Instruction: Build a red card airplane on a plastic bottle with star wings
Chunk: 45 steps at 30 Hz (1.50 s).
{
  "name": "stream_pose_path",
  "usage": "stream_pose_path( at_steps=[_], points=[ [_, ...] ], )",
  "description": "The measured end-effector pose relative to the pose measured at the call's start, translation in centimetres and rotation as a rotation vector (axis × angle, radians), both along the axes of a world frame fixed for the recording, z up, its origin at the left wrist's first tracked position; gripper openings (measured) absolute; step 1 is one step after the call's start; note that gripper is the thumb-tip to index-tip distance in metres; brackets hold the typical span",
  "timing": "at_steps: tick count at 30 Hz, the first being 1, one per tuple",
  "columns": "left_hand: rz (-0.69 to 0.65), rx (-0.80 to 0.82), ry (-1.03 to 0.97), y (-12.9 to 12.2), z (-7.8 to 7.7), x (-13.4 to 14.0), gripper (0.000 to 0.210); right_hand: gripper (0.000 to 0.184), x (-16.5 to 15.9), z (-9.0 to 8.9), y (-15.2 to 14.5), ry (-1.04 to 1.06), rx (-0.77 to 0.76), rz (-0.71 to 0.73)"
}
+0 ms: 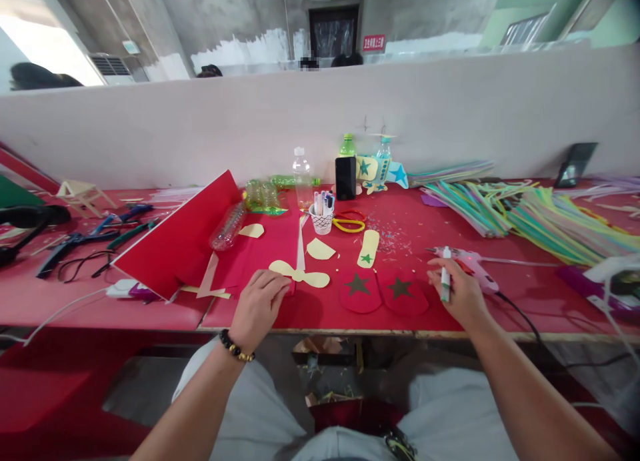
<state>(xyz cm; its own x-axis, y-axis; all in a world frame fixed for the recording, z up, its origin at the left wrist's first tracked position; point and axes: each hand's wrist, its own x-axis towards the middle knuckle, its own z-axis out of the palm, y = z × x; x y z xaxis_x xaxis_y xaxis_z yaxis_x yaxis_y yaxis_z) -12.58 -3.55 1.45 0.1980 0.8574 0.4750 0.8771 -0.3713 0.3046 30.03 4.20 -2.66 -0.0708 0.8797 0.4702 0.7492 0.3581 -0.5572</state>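
Observation:
A white marker with green bands [445, 274] stands nearly upright in the fingers of my right hand [463, 294]. My left hand [263, 301] rests near the table's front edge, its fingers bent and close together; what they hold, if anything, is hidden. By its fingertips lies a pale yellow propeller-shaped cutout [315, 279], with a bit of red beneath. Between my hands lie two rounded red cutouts [361, 302] with dark stars. Behind them is a yellow strip [369, 244] with a green star. Just beyond my right hand lies a pink glue gun [480, 271].
A cup of pens [321, 221], scissors [353, 224], a clear bottle [301, 181] and a black phone [345, 179] stand or lie farther back. A red board [175, 241] leans at left. Bundled coloured strips [540, 211] cover the right side. A cord trails off the front edge.

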Motion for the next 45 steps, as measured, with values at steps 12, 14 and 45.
stream_pose_path(
  at_steps=[12, 14, 45],
  points=[
    [-0.140, -0.185, 0.251, 5.1, -0.7, 0.1, 0.025, 0.024, -0.4, -0.2, 0.2, -0.130, 0.069, 0.008],
    [-0.115, -0.177, 0.275, 5.3, -0.8, 0.1, 0.027, 0.027, -0.4, -0.3, 0.3, -0.176, 0.079, 0.009],
    [0.128, -0.052, 0.303, 3.9, -0.9, -1.7, 0.029, 0.051, 1.3, -1.3, 1.3, -0.498, 0.088, 0.128]
  ],
)
